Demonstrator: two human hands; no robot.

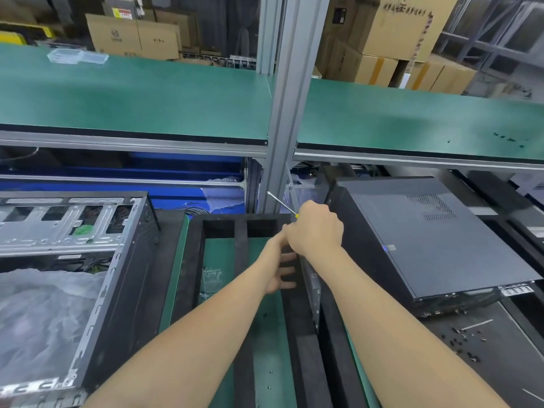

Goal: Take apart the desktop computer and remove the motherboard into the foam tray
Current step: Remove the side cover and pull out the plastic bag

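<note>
A green-matted workbench fills the near ground, with both bare forearms reaching forward over it. On it lies the black foam tray, its long rails running away from the viewer and its bays open, green showing through. The left hand lies across the tray's right rail with fingers spread; whether they curl under the edge cannot be told. A thin metal strip stands on edge just beside that rail. Just beyond, the right hand is fisted round a screwdriver, whose shaft slants up and left past the tray's far edge.

To the right, apart from the tray, the desktop computer lies flat, its black panel on, and loose screws are scattered nearer. To the left an open chassis sits close against the tray, a plastic sheet in front of it.

An aluminium post rises behind the hands, carrying a green upper shelf. Cardboard boxes stand farthest back.
</note>
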